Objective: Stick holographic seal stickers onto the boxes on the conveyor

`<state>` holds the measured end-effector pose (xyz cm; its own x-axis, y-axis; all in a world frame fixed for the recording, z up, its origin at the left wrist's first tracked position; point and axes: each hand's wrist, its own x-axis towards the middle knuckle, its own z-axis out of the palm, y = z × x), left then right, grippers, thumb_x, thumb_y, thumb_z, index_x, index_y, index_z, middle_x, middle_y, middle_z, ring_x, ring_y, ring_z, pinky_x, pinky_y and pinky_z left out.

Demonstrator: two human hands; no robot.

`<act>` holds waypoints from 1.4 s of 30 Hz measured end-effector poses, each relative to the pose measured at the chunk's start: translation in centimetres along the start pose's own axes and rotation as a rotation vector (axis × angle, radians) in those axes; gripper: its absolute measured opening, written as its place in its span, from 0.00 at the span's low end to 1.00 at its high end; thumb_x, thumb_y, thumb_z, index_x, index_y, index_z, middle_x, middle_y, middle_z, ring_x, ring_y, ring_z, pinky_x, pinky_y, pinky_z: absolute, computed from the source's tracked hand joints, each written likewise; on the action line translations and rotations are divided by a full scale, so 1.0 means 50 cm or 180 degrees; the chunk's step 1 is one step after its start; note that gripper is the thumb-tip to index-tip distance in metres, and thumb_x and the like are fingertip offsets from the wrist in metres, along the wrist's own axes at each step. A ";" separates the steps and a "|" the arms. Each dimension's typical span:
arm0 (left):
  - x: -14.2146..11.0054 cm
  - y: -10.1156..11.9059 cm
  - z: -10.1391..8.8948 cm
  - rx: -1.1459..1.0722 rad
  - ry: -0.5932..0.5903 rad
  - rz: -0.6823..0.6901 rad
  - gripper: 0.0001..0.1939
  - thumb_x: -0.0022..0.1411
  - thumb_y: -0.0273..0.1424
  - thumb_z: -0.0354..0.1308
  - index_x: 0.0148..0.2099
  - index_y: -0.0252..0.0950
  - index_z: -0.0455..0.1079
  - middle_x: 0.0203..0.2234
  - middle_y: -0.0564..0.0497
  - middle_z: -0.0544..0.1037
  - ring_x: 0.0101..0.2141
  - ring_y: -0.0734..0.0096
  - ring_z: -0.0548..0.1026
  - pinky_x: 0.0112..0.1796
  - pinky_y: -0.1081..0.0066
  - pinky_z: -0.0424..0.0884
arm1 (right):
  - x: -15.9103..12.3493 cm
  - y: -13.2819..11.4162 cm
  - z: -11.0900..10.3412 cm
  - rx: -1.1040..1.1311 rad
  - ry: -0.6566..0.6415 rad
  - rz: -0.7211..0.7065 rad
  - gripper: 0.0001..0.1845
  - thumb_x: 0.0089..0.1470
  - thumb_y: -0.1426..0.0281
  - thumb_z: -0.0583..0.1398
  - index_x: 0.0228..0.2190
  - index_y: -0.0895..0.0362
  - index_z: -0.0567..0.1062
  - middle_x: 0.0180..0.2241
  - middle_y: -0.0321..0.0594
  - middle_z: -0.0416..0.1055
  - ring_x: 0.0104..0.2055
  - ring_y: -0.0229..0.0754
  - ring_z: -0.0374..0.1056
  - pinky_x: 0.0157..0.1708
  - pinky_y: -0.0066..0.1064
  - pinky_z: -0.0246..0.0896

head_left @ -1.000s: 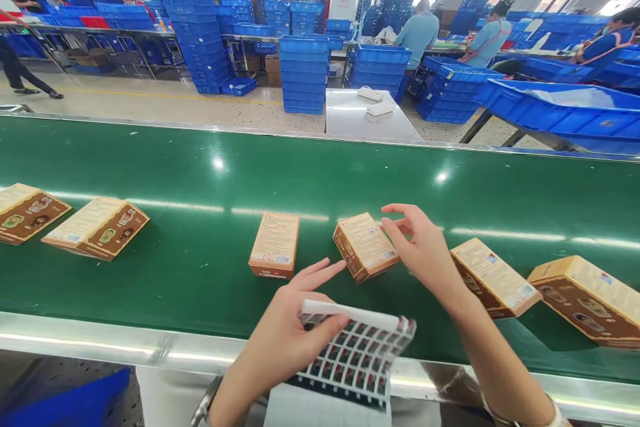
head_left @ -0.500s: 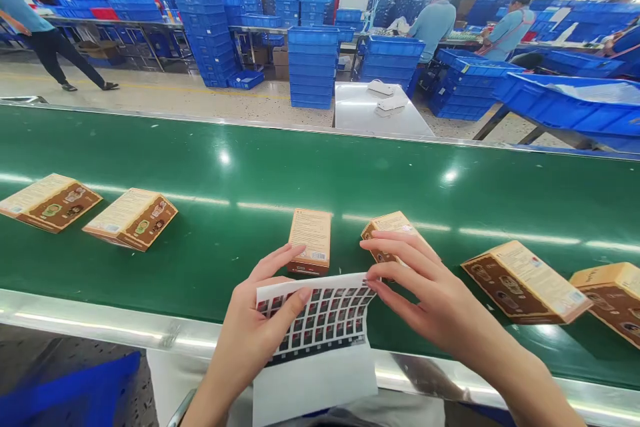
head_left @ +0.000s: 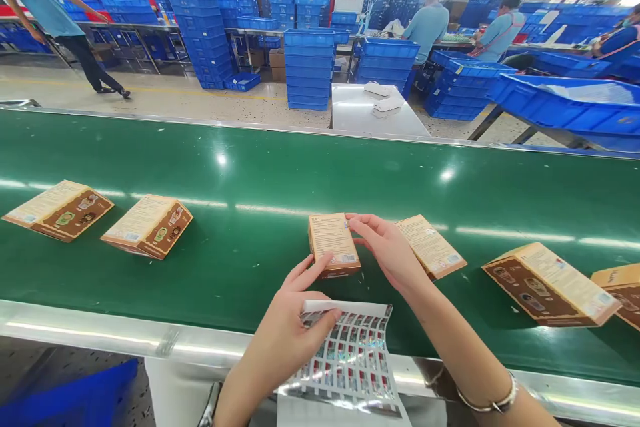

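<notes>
My left hand point(head_left: 287, 333) is closed on the top edge of a sticker sheet point(head_left: 350, 363) covered with rows of small labels, held over the near edge of the green conveyor belt point(head_left: 250, 167). The index finger of that hand points up at a small brown box point(head_left: 331, 243) lying on the belt. My right hand point(head_left: 387, 250) reaches to the same box, its fingertips pinched together on the box's upper right face. Whether a label is between those fingertips I cannot make out. Another box point(head_left: 431, 245) lies just right of my right hand.
More boxes lie on the belt: two at the left point(head_left: 60, 208) point(head_left: 149, 225) and two at the right point(head_left: 550, 283) point(head_left: 623, 290). Beyond the belt stand a white table point(head_left: 373, 119), stacks of blue crates point(head_left: 309, 67) and several people at work.
My right hand left the sticker sheet and moved up to the middle box. The sheet's top edge has curled down. The boxes have drifted right on the belt.
</notes>
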<state>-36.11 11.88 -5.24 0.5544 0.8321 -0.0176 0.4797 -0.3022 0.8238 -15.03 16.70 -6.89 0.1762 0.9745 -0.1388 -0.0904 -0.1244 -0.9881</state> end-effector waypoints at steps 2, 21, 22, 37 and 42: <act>0.005 0.003 0.007 0.0043 -0.0052 0.0036 0.11 0.65 0.31 0.57 0.30 0.41 0.77 0.68 0.61 0.59 0.69 0.52 0.53 0.63 0.51 0.63 | 0.003 0.004 0.001 -0.0049 0.0134 -0.0001 0.15 0.48 0.56 0.67 0.29 0.55 0.77 0.51 0.45 0.75 0.53 0.52 0.70 0.52 0.42 0.64; 0.064 0.037 0.063 -0.0175 -0.0350 0.0221 0.13 0.63 0.29 0.60 0.24 0.39 0.71 0.68 0.64 0.60 0.69 0.54 0.53 0.62 0.54 0.64 | -0.019 0.025 -0.063 -0.1083 0.0949 -0.0529 0.16 0.50 0.55 0.65 0.30 0.55 0.73 0.48 0.48 0.73 0.42 0.48 0.71 0.46 0.44 0.65; 0.067 0.040 0.066 -0.0187 -0.0361 0.0233 0.13 0.62 0.29 0.60 0.24 0.39 0.72 0.68 0.64 0.60 0.69 0.54 0.53 0.62 0.54 0.64 | -0.019 0.020 -0.068 -0.1182 0.1018 -0.0586 0.16 0.50 0.56 0.65 0.32 0.55 0.73 0.48 0.48 0.72 0.42 0.48 0.71 0.47 0.44 0.65; 0.019 0.047 0.028 -0.0533 0.0244 0.0082 0.11 0.65 0.33 0.59 0.31 0.42 0.79 0.64 0.55 0.68 0.67 0.52 0.60 0.64 0.48 0.61 | -0.111 -0.070 -0.189 -0.2555 -0.0056 -0.1339 0.12 0.65 0.59 0.56 0.44 0.48 0.76 0.45 0.43 0.77 0.48 0.51 0.73 0.44 0.43 0.70; -0.014 0.036 -0.015 -0.0456 0.0650 -0.0134 0.13 0.66 0.37 0.58 0.30 0.43 0.80 0.63 0.56 0.69 0.66 0.50 0.61 0.62 0.49 0.65 | -0.166 -0.095 -0.162 -0.2981 -0.1029 -0.1911 0.10 0.65 0.67 0.57 0.45 0.45 0.76 0.52 0.39 0.73 0.56 0.47 0.68 0.54 0.42 0.66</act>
<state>-36.16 11.09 -3.30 0.3800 0.9237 0.0494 0.3901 -0.2085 0.8969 -8.14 7.69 -1.57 -0.3263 0.9091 0.2591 0.7082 0.4166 -0.5700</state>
